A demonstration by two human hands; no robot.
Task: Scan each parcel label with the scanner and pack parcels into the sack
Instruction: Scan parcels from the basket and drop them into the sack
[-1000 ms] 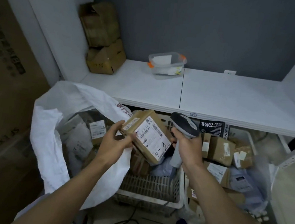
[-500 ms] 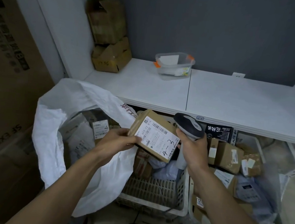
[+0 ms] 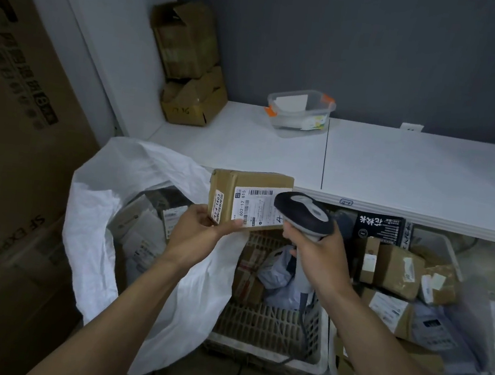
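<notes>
Pinching parcel corner in left hand fingers, held it above sack right edge. Clamped right hand fingers round scanner, right of sack.

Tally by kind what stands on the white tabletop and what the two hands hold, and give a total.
Cardboard boxes, stacked in a corner of the tabletop: 2
Clear plastic container on the tabletop: 1
Parcel, gripped by the left hand: 1
Barcode scanner, gripped by the right hand: 1
Total: 5
</notes>
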